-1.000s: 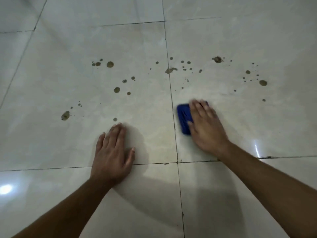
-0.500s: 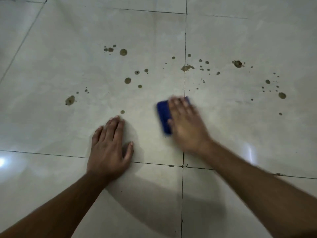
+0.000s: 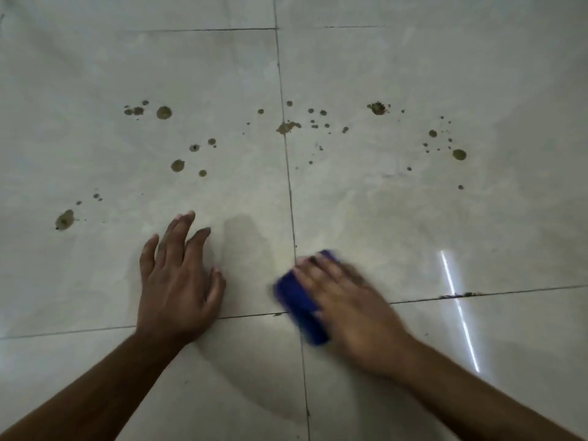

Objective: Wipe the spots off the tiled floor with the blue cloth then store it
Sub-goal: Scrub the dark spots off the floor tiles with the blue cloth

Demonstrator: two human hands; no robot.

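A folded blue cloth (image 3: 299, 305) lies on the pale tiled floor (image 3: 413, 233), over the crossing of two grout lines. My right hand (image 3: 346, 308) presses flat on top of it with straight fingers and is blurred by motion. My left hand (image 3: 178, 281) rests flat on the tile to the left, fingers spread, holding nothing. Several brown spots (image 3: 164, 113) are scattered across the tiles beyond both hands, with a larger smear (image 3: 288, 127) on the vertical grout line and a blotch (image 3: 65, 219) at the far left.
More spots (image 3: 459, 154) dot the right tile. Dark grit (image 3: 458, 295) sits in the grout line right of my right hand. A bright light streak (image 3: 458, 310) reflects off the glossy floor at the right.
My right hand swept the cloth left, then back toward me and right, onto the grout crossing. My left hand stayed planted. The view shifted.
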